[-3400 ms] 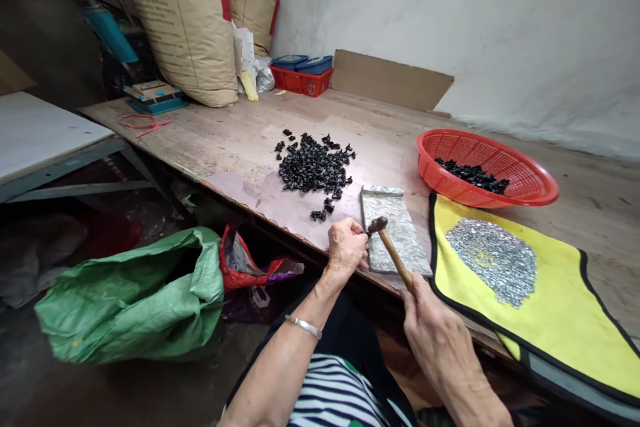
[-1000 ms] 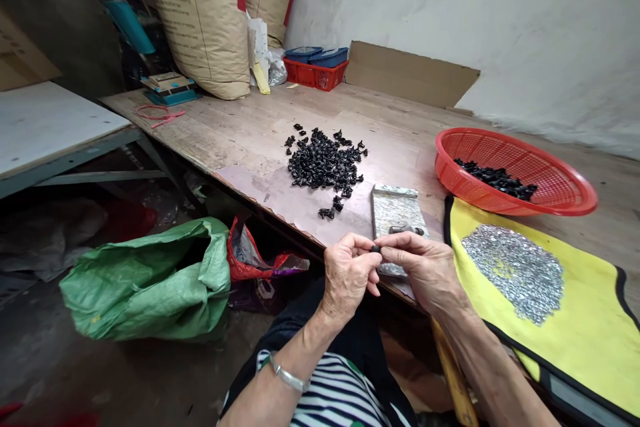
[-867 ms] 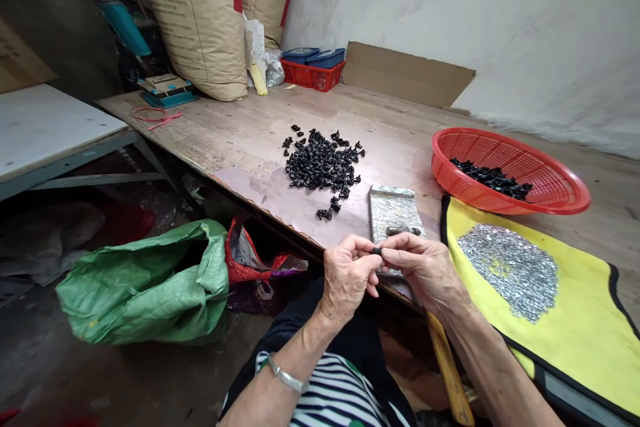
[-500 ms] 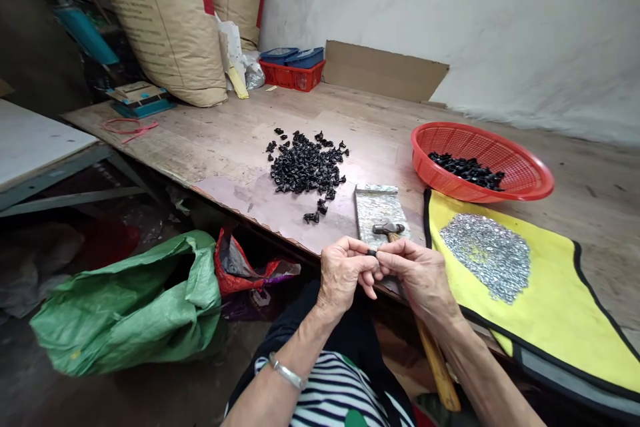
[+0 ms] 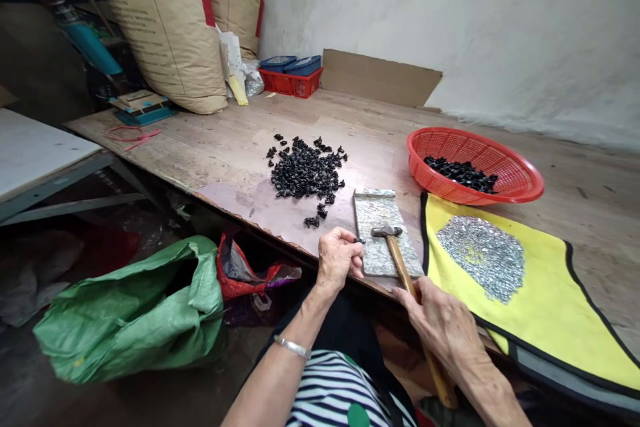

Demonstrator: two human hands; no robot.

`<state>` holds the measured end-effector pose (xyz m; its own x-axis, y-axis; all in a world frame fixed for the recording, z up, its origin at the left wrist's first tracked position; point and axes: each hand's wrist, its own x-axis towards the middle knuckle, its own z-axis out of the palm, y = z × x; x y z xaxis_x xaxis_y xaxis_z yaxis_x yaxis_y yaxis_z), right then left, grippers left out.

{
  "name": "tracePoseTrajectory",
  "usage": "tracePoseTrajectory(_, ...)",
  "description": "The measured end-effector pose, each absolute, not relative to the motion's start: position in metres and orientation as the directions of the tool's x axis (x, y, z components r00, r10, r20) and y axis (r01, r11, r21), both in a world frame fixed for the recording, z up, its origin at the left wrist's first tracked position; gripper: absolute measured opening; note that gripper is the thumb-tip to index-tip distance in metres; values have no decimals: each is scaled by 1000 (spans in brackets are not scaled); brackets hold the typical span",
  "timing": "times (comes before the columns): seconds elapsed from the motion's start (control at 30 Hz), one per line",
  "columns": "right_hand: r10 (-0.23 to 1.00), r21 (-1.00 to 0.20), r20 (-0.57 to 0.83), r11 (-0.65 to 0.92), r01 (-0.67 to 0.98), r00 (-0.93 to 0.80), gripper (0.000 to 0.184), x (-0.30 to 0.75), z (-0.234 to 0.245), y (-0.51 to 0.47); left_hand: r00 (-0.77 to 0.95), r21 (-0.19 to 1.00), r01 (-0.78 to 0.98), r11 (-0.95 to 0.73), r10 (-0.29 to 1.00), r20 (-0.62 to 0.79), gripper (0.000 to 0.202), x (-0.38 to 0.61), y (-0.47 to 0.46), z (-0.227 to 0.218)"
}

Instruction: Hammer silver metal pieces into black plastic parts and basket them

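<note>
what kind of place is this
Probably a small manual workshop: a heap of black parts on a wooden bench, a hammer beside a metal plate, and loose silver fasteners on a yellow mat, with large paper sacks behind.

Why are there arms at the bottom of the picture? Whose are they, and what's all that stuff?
Those are a person's own arms! The camera is worn on their head, so we see what they see, looking down. Their left hand pinches a tiny black piece. Their right hand holds a small hammer, its head above a metal plate. On the table lies a pile of black pieces, and a red basket holds more. A yellow mat has a silver pile on it.
</note>
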<state>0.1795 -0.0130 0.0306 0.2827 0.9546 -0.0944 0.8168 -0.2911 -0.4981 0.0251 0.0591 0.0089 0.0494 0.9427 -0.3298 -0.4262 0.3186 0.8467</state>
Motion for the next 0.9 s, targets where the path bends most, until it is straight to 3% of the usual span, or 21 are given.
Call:
tracePoseTrajectory(0.07, 893, -681, -332, -449, 579, 303, 25, 178, 29, -14, 43, 857, -384, 345, 933, -356, 18, 28, 64, 9)
tracePoseTrajectory(0.13, 821, -768, -539, -571, 289, 188, 19, 175, 31, -14, 39, 865, -339, 369, 925, -379, 18, 30, 68, 10)
tracePoseTrajectory(0.2, 784, -781, -617, -621, 65, 67, 24, 173, 34, -14, 31, 869, -312, 384, 918, -394, 17, 32, 69, 11)
tracePoseTrajectory(0.27, 779, -781, -624, -623, -36, 57, 27, 171, 37, -16, 18, 871, -295, 392, 914, -405, 17, 32, 70, 11)
tracePoseTrajectory(0.33, 824, -825, -546, -561, 77, 155, 28, 170, 37, -17, 11, 875, -276, 399, 911, -412, 16, 33, 69, 11)
tracePoseTrajectory(0.4, 920, -842, -311, -384, 379, 239, 29, 170, 34, -18, -2, 881, -255, 399, 911, -413, 15, 33, 68, 10)
tracePoseTrajectory(0.43, 957, -792, -157, -269, 548, 243, 28, 170, 32, -19, -9, 885, -250, 394, 913, -408, 15, 33, 68, 9)
tracePoseTrajectory(0.53, 973, -447, 204, -1, 895, 104, 26, 169, 28, -23, -24, 901, -239, 363, 925, -380, 14, 33, 66, 8)
tracePoseTrajectory(0.6, 940, -241, 343, 90, 966, -2, 30, 165, 30, -27, -23, 904, -238, 355, 929, -370, 14, 32, 65, 8)
tracePoseTrajectory(0.7, 854, -111, 519, 107, 988, -34, 32, 158, 36, -31, -7, 892, -251, 377, 920, -391, 15, 32, 64, 8)
tracePoseTrajectory(0.77, 853, -46, 522, 58, 997, -25, 32, 152, 37, -33, 0, 887, -260, 381, 919, -395, 15, 32, 64, 9)
tracePoseTrajectory(0.9, 948, 91, 315, 22, 996, -50, 28, 145, 29, -34, -18, 897, -259, 358, 927, -375, 15, 33, 66, 7)
